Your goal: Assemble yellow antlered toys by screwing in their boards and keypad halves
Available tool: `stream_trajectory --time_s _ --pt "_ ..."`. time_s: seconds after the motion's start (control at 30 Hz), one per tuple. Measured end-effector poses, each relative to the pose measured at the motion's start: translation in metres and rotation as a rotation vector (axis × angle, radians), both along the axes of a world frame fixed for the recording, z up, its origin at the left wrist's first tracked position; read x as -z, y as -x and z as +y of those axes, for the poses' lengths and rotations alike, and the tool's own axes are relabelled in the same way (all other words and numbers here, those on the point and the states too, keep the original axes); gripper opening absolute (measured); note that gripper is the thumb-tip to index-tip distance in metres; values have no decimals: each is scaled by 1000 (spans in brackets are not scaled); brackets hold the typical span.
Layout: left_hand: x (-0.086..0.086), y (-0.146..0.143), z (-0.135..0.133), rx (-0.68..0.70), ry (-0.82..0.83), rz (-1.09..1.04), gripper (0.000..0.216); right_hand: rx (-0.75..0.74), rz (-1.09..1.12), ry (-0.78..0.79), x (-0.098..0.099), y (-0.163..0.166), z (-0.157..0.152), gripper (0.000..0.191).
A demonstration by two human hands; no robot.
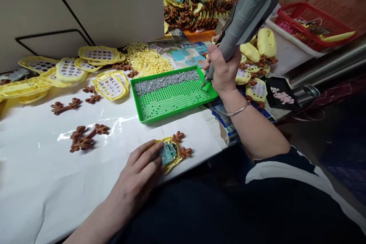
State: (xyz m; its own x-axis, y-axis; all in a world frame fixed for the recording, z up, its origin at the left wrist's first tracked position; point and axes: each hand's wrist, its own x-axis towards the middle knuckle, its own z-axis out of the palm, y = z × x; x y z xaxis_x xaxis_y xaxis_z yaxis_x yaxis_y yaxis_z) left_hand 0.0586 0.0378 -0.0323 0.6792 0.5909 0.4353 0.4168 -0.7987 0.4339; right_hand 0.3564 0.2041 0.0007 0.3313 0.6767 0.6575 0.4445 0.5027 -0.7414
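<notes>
My right hand (224, 66) is wrapped round a grey electric screwdriver (243, 15), its tip down at the right end of a green perforated tray (174, 111). Small silver screws (168, 81) lie along the tray's far side. Near the table's front edge, my left hand (143, 167) rests over a yellow toy shell (171, 166), holding it against the white surface. Inside that shell a green circuit board (168, 152) shows, and brown antlers (183, 145) stick out at its right end. My left fingers cover the shell's left part.
Brown antler pieces (85, 137) lie at the left. Yellow shells with button holes (71, 69) and a heap of small yellow buttons (151, 63) sit behind. A cardboard box (82, 4) stands at the back. To the right are yellow toys (256, 91), a black tray (278, 80) and a red basket (311, 11).
</notes>
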Motion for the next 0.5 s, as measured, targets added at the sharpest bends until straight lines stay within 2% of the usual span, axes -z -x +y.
stream_trajectory --time_s 0.17,0.33,0.4,0.5 --pt "0 1 1 8 -16 -1 15 -21 116 -53 -2 4 -1 54" --pt "0 1 3 35 -47 18 13 -17 129 -50 -7 11 -6 53" --pt "-1 0 3 20 -43 -6 11 -28 181 -59 -13 14 -8 49" --pt "-4 0 3 29 -28 2 8 -83 292 -177 -28 22 -13 37"
